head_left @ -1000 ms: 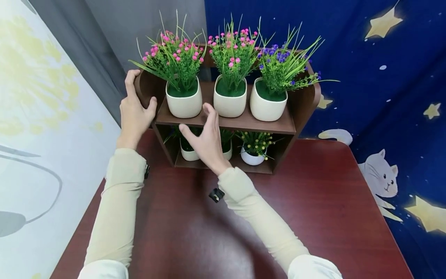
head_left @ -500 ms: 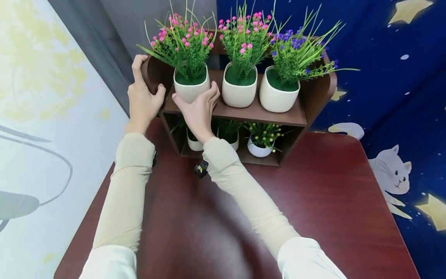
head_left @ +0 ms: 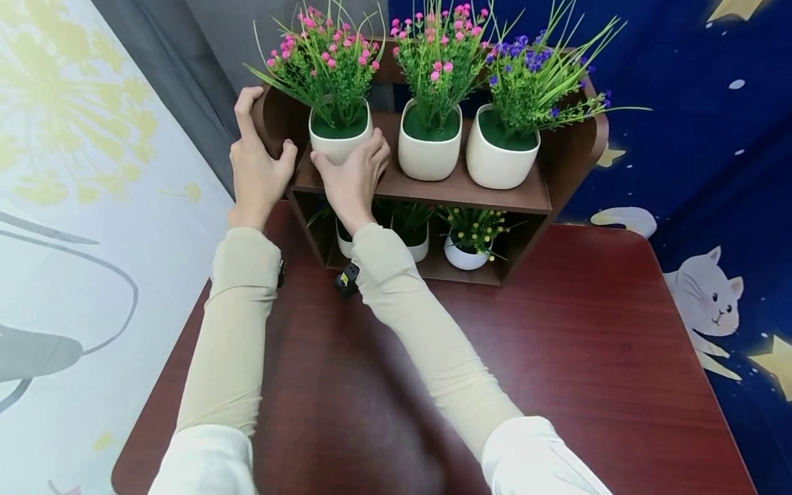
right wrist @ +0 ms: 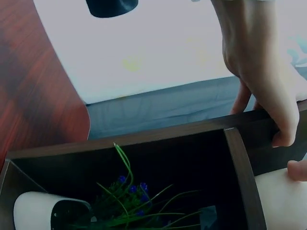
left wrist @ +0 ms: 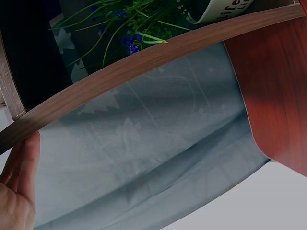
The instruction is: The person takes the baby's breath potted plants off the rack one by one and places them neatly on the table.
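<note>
A two-tier brown wooden shelf (head_left: 476,195) stands on the table, with three cream pots of artificial flowers on its upper board. My left hand (head_left: 255,168) grips the shelf's left side panel, thumb on the inner side and fingers outside. At the leftmost pink-flowered pot (head_left: 339,147), my right hand (head_left: 349,182) holds the front, thumb on the left and fingers round the right. The pot still sits on the board. In the right wrist view, my right thumb (right wrist: 298,170) presses the pot's wall (right wrist: 283,201).
Beside the held pot stand another pink-flowered pot (head_left: 430,157) and a purple-flowered pot (head_left: 501,161). Several pots fill the lower tier, including a white one with yellow flowers (head_left: 465,256). Curtains hang behind the dark red table (head_left: 569,344), and a pale patterned surface (head_left: 74,275) lies left.
My right hand has moved left from between two pots and taken hold of the leftmost pot. The left hand keeps its grip on the side panel. The head view has shifted slightly.
</note>
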`<action>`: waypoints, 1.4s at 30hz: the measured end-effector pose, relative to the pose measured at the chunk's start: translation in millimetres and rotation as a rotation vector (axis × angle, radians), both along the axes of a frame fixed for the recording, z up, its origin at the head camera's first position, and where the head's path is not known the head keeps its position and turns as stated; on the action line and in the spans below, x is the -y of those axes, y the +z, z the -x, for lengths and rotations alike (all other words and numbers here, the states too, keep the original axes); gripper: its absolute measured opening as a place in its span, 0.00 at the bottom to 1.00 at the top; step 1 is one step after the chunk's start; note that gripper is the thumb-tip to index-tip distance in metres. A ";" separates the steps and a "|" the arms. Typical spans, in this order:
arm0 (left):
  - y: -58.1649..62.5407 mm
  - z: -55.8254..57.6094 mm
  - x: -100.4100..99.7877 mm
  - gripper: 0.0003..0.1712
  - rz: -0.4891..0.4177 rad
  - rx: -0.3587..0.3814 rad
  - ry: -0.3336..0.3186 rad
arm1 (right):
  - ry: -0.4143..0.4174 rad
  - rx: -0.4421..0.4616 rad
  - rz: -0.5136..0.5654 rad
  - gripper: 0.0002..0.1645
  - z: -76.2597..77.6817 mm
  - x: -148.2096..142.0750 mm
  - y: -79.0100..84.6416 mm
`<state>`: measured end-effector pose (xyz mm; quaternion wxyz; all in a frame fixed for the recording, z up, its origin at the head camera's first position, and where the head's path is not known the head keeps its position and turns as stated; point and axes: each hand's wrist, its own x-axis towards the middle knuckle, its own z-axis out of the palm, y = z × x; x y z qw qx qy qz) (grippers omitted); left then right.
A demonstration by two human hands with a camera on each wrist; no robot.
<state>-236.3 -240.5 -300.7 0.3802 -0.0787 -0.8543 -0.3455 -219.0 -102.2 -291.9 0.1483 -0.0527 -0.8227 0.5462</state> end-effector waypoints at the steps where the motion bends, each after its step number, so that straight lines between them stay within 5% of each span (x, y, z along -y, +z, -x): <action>1: 0.0 0.4 -0.7 0.33 0.001 0.001 0.001 | -0.005 -0.010 -0.002 0.58 0.3 -0.1 -0.5; 10: -0.7 2.2 -2.9 0.34 -0.002 0.019 -0.001 | -0.019 -0.138 0.040 0.55 -8.0 -7.0 -11.2; 19: -4.8 -0.4 -4.0 0.36 0.032 0.033 0.002 | 0.045 -0.314 0.068 0.53 -37.6 -28.0 -23.0; 29: -6.7 2.4 -3.0 0.31 0.016 0.011 0.035 | 0.098 -0.429 0.079 0.51 -92.1 -71.3 -33.9; 42: -5.8 1.9 1.3 0.35 -0.003 -0.021 0.027 | 0.207 -0.526 0.057 0.50 -166.4 -142.7 -18.6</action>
